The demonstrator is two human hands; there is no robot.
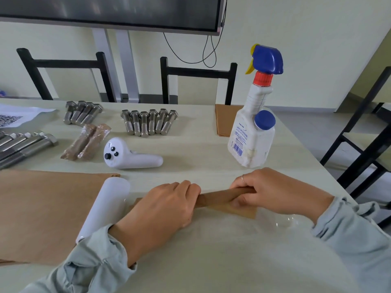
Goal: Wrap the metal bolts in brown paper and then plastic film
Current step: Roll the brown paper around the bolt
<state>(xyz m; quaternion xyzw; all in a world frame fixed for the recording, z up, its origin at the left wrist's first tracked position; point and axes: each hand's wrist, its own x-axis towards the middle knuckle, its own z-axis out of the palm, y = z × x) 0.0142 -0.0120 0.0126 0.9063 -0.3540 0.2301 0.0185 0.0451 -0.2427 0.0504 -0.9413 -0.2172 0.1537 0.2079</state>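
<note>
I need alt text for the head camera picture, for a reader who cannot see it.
Both hands, left hand and right hand, grip a roll of brown paper on a pale table. Behind it lie bare bolts, two wrapped bundles, a white controller and a spray bottle.

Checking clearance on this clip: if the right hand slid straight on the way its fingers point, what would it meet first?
The right hand points left along the brown paper roll, so it would likely meet the left hand gripping the roll's other end.

White controller (127, 154) reads "560"; bottle label illegible.
</note>
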